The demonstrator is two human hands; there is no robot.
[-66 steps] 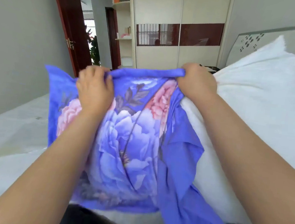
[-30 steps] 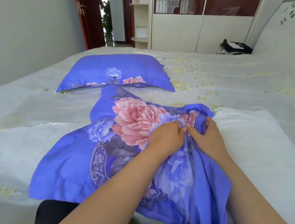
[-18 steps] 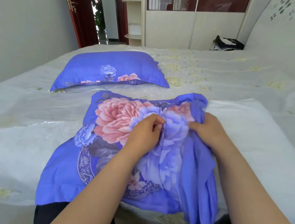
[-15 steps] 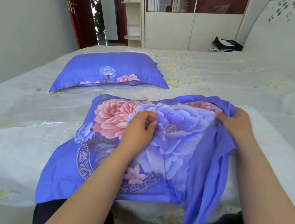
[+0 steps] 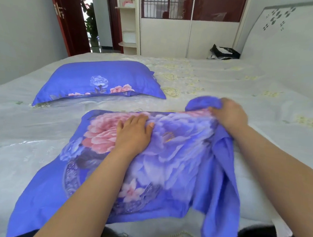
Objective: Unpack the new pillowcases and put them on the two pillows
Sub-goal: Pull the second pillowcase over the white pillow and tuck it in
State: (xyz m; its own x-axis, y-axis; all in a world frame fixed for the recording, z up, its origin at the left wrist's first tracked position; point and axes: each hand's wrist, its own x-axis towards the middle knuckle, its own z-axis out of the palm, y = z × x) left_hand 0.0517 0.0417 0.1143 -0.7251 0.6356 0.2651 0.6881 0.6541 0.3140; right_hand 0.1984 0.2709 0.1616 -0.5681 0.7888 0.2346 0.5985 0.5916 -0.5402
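Note:
A blue floral pillowcase (image 5: 177, 157) lies in front of me on the bed, drawn over most of a white pillow (image 5: 254, 197) whose right end shows bare. My left hand (image 5: 132, 135) lies flat on the pink flower, fingers straight. My right hand (image 5: 229, 116) grips the bunched open edge of the pillowcase at its far right. A loose blue flap hangs down at the near right. A second pillow (image 5: 102, 80) in a matching blue case lies farther back on the left.
The bed (image 5: 229, 83) has a pale sheet with faint yellow hearts. A white headboard (image 5: 289, 39) rises on the right, a dark bag (image 5: 223, 52) beside it. A wardrobe (image 5: 187, 27) and a red door (image 5: 66, 16) stand behind.
The pillow went from upright to lying flat on the bed. My right hand has drawn the pillowcase edge to the right along the pillow. My left hand has opened and flattened on the fabric.

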